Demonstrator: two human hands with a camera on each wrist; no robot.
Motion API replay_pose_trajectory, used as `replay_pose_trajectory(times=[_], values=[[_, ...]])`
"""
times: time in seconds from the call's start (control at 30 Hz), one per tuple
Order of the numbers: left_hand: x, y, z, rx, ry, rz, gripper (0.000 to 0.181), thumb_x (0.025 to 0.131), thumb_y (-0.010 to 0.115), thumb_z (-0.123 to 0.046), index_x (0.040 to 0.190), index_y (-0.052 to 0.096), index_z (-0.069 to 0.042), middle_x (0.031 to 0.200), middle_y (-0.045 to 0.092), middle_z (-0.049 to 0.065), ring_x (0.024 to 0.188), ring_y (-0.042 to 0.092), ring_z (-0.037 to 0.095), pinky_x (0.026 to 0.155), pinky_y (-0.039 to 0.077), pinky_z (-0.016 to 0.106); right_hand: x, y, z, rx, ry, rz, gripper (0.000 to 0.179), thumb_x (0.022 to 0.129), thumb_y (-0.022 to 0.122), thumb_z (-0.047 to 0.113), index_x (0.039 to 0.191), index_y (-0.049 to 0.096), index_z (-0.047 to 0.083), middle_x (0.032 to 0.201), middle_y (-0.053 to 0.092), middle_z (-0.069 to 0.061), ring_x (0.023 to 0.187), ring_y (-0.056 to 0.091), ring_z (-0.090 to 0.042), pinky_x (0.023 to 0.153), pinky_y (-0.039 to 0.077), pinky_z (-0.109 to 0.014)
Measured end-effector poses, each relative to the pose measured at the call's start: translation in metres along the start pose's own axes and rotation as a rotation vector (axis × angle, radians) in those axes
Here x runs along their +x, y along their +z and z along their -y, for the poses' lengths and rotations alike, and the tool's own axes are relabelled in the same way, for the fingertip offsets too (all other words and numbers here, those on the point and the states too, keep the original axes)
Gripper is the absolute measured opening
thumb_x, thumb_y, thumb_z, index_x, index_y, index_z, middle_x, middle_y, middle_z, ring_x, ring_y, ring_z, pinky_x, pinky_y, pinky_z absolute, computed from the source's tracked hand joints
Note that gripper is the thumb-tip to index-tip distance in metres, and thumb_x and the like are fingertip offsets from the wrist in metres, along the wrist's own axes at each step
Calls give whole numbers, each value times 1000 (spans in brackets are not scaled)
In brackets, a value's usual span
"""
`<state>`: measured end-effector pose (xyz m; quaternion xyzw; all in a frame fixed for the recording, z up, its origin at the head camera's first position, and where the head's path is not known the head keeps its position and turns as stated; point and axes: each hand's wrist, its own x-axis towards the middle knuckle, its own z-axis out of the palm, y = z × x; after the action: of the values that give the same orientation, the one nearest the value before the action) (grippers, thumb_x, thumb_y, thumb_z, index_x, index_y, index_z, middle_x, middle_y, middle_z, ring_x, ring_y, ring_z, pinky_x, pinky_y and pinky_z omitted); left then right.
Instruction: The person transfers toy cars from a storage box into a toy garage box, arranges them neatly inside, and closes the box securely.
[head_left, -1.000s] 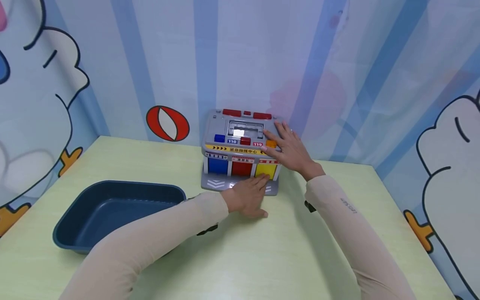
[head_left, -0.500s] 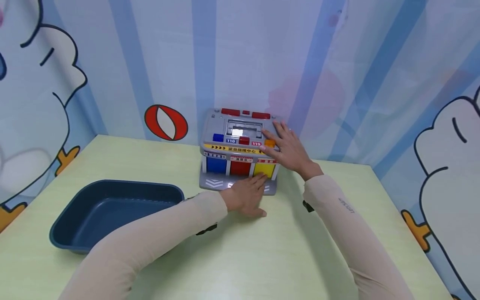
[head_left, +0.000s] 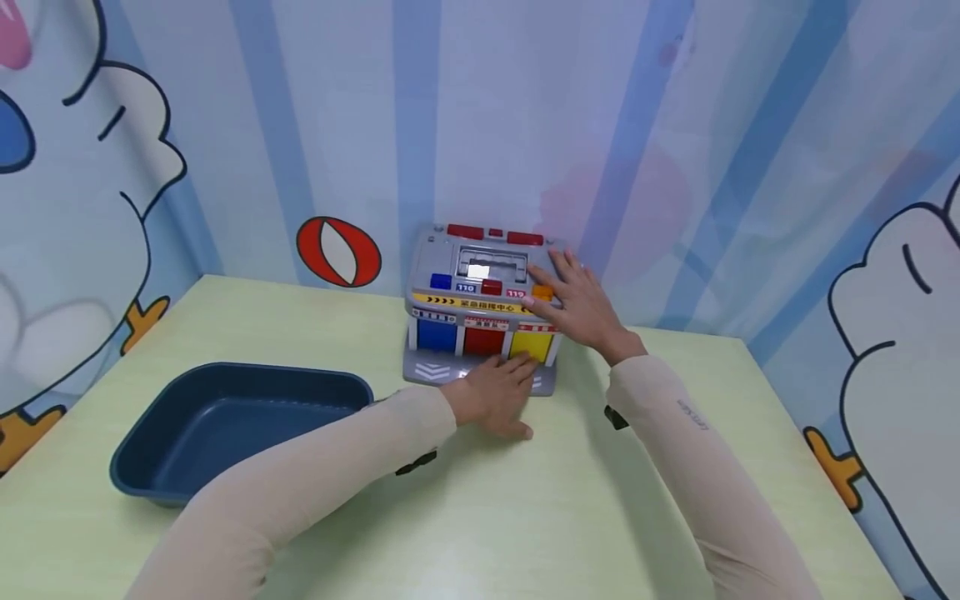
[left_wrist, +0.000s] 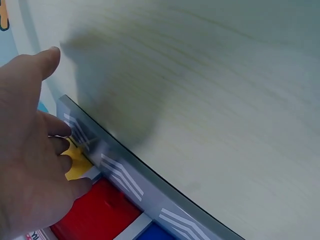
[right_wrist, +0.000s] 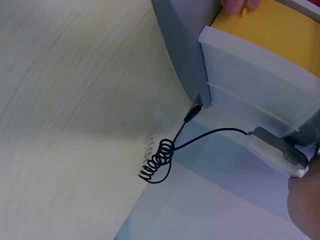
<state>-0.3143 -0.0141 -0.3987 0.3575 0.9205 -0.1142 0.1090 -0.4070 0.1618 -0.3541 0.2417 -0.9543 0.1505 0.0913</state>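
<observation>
A toy rescue station point(head_left: 430, 265) with a grey roof stands at the back of the table. Its front has a blue door point(head_left: 437, 335), a red door point(head_left: 484, 340) and a yellow door point(head_left: 529, 343). My left hand point(head_left: 498, 396) reaches in low with straight fingers, their tips at the bottom of the yellow door. In the right wrist view those fingertips point(right_wrist: 235, 5) show against the yellow panel. My right hand point(head_left: 581, 304) rests spread on the right end of the roof, beside an orange button point(head_left: 542, 292).
Left of the station sits a dark blue basin point(head_left: 240, 417), partly behind the left sleeve. A coiled black cord point(right_wrist: 160, 157) runs from the station's side to a small white-and-grey handset point(right_wrist: 277, 150). Printed cloth point(head_left: 495, 108) hangs behind the table.
Both hands keep their places on the station. Only the head view tilts a little.
</observation>
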Motion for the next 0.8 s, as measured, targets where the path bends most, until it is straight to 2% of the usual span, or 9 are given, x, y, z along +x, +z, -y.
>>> replay_pose_trajectory(times=[0.13, 0.33, 0.47, 0.63, 0.8], values=[[-4, -1, -1, -36, -7, -5, 87, 95, 50, -63, 160, 22, -13, 170, 8, 3, 158, 5, 22, 127, 12, 48, 0, 0, 0, 7, -4, -1, 80, 94, 39, 71, 159, 27, 27, 170, 8, -7, 158, -2, -31, 125, 4, -60], [-19, -7, -11, -64, -5, -74, 77, 98, 47, -60, 156, 33, -12, 169, 16, 6, 157, 11, 24, 126, 16, 47, -4, -2, 1, 21, 5, -3, 81, 95, 44, 63, 161, 20, 22, 170, 11, -9, 158, -1, -31, 125, 5, -59], [-31, -11, -15, -92, -40, -104, 75, 99, 45, -61, 155, 37, -12, 169, 18, 7, 157, 13, 26, 126, 17, 49, -7, -7, 1, 46, -6, -20, 80, 97, 43, 61, 161, 18, 21, 169, 12, -12, 157, 0, -35, 124, 7, -62], [-46, -18, -17, -146, -87, -173, 74, 98, 48, -60, 153, 40, -10, 168, 21, 10, 156, 16, 28, 125, 18, 52, -16, -15, -1, 82, -15, -59, 75, 100, 42, 58, 161, 19, 21, 169, 11, -14, 156, -1, -40, 122, 8, -67], [-66, -25, -17, -175, -192, -249, 78, 97, 49, -60, 156, 35, -12, 168, 18, 11, 157, 12, 30, 125, 17, 53, -33, -15, -2, 92, -6, -77, 75, 100, 38, 61, 161, 18, 22, 169, 9, -12, 156, -2, -39, 121, 4, -68]])
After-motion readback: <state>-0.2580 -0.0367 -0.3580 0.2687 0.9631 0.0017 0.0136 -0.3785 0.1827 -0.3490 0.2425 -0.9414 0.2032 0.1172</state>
